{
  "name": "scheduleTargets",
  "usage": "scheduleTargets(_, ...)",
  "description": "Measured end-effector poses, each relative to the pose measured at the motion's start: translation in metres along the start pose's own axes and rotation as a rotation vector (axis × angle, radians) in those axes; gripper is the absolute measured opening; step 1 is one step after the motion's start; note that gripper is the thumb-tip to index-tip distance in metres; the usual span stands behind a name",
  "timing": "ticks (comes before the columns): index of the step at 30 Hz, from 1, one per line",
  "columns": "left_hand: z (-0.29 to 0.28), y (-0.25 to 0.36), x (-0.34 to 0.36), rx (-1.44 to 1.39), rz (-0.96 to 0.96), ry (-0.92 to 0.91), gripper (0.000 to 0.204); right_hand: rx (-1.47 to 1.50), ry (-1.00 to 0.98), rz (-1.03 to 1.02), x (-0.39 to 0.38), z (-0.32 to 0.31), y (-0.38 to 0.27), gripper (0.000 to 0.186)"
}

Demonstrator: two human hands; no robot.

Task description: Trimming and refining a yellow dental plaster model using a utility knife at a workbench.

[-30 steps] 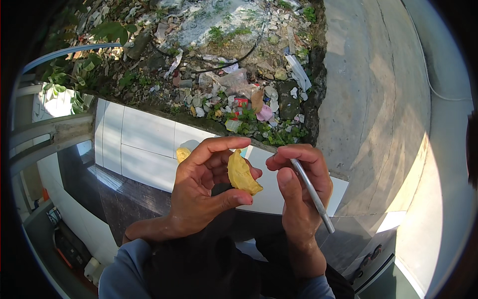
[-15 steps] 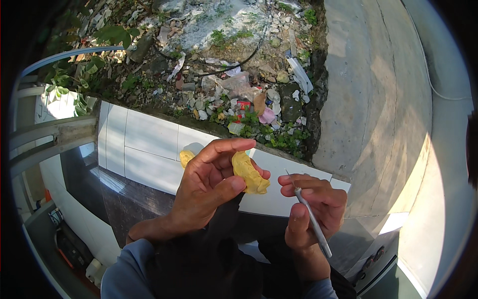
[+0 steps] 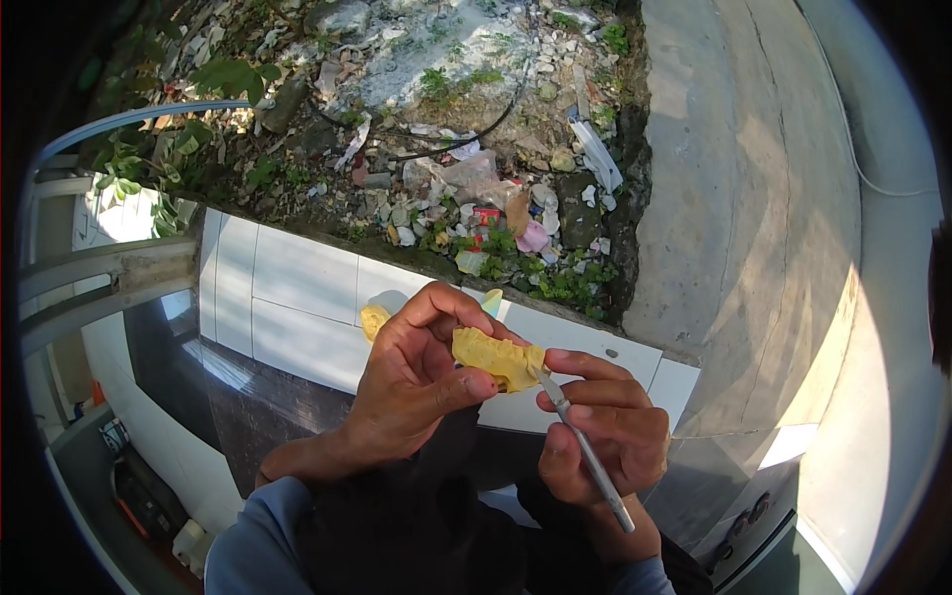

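Left hand (image 3: 412, 362): grasping the yellow clay piece between the thumb below and the curled fingers behind
Yellow clay piece (image 3: 496, 359): being held up in front of the body, above the surface, showing a ragged, uneven edge
Right hand (image 3: 635, 436): gripping the metal carving tool between thumb and fingers, reaching the index finger to the clay's right end
Metal carving tool (image 3: 595, 466): slanting down to the right, meeting the clay's right end with its pointed tip, jutting below the hand with its blunt end
Second yellow lump (image 3: 374, 320): lying on the white-tiled surface (image 3: 302, 263), just beyond the left hand
Rubble patch (image 3: 397, 213): spreading beyond the tiles, bordering the concrete path (image 3: 734, 218) on the right
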State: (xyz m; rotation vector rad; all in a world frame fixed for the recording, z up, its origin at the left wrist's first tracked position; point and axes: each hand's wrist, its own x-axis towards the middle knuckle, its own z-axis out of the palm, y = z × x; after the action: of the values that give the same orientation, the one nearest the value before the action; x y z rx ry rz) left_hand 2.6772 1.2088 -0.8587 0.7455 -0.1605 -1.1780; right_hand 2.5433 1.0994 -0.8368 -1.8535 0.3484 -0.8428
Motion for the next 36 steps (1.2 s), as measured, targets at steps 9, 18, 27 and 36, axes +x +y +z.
scheduleTargets(9, 0.010, 0.002, 0.000, 0.080, 0.037, 0.047, 0.044, -0.007, -0.004, 0.007, 0.000, 0.001, -0.002, 0.022)
scheduleTargets(18, 0.010, 0.003, 0.000, 0.068, 0.039, 0.040, 0.042, 0.007, 0.003, -0.013, -0.001, 0.002, 0.000, 0.023)
scheduleTargets(27, 0.009, 0.004, 0.000, 0.071, 0.027, 0.043, 0.043, 0.010, 0.000, -0.007, 0.000, 0.003, 0.001, 0.024)
scheduleTargets(36, 0.009, 0.004, 0.001, 0.054, 0.020, 0.055, 0.044, 0.037, -0.001, 0.006, 0.000, 0.004, 0.003, 0.025)
